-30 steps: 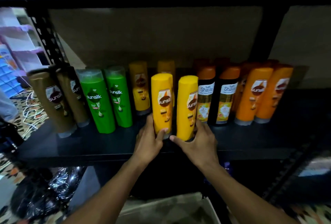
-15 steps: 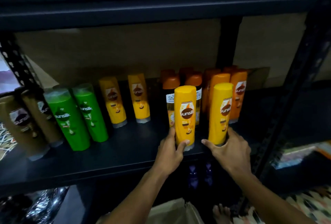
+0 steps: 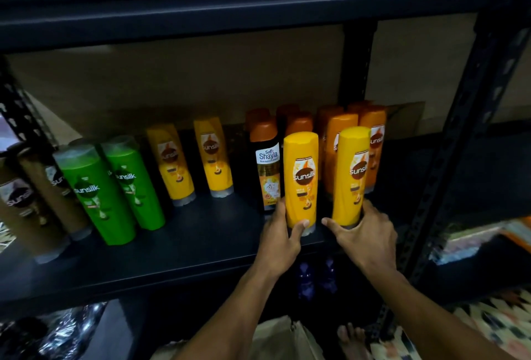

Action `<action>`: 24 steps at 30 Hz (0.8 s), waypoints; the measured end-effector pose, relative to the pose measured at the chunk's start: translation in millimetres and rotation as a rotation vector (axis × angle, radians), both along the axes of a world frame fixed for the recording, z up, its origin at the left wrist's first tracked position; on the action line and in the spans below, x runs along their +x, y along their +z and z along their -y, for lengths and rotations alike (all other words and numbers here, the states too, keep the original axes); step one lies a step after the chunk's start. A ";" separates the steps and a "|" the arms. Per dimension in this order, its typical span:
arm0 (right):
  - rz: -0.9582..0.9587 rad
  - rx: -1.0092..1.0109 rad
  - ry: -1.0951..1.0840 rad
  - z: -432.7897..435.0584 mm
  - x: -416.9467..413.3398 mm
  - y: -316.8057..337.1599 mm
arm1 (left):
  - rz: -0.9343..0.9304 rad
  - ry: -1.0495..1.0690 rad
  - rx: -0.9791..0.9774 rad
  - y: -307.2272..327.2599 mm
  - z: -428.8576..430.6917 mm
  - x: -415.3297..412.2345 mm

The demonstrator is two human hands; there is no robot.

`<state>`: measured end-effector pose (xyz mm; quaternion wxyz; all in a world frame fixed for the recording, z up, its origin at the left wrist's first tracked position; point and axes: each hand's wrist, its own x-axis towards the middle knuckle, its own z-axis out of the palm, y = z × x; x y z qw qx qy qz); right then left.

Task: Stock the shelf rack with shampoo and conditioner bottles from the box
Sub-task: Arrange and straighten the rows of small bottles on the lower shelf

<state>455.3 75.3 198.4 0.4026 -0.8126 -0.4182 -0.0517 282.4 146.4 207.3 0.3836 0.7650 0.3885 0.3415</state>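
Two yellow Sunsilk bottles stand upright near the front edge of the dark shelf (image 3: 186,247). My left hand (image 3: 280,237) grips the base of the left yellow bottle (image 3: 300,178). My right hand (image 3: 366,237) grips the base of the right yellow bottle (image 3: 352,172). Both bottles stand in front of the black Shayla bottles (image 3: 267,170) and the orange bottles (image 3: 337,141). Further left on the shelf stand two more yellow bottles (image 3: 212,155), two green bottles (image 3: 94,195) and brown bottles (image 3: 26,201).
A black upright post (image 3: 448,158) bounds the shelf on the right, and an upper shelf beam (image 3: 230,9) runs overhead. The box's cardboard flap (image 3: 283,336) shows below, next to a bare foot (image 3: 352,341). Two dark blue bottles (image 3: 316,276) stand on the lower shelf.
The view has swung left, so the shelf's bottles now sit further left in frame. Both hands still hold the two yellow bottles, now standing in front of the Shayla and orange bottles.
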 end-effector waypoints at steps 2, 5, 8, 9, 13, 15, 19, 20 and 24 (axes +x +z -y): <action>-0.007 -0.012 -0.004 -1.0 0.2 -2.5 | -0.002 -0.010 -0.008 -1.4 -0.9 0.2; -0.029 0.005 -0.006 -1.9 0.5 -6.8 | -0.006 -0.016 -0.017 0.8 -1.6 -0.2; -0.051 -0.009 0.003 -3.5 1.3 -7.9 | 0.012 -0.019 -0.045 2.8 -3.2 0.0; -0.057 -0.015 0.007 -3.3 1.0 -7.8 | 0.010 -0.023 -0.049 4.0 -2.0 -0.6; -0.145 -0.032 0.034 -1.3 -1.2 -2.9 | 0.021 -0.030 -0.062 7.5 -2.1 -2.7; -0.208 -0.033 0.051 3.7 -2.3 -1.1 | 0.018 -0.041 -0.075 9.3 -1.7 -5.2; -0.281 -0.015 0.090 19.3 -11.5 3.8 | 0.027 -0.069 -0.105 11.3 2.5 -17.3; -0.283 -0.017 0.092 23.6 -14.6 4.7 | 0.022 -0.065 -0.099 10.8 3.7 -21.8; -0.239 -0.007 0.038 40.5 -41.0 9.1 | -0.026 -0.053 -0.117 9.6 13.9 -50.9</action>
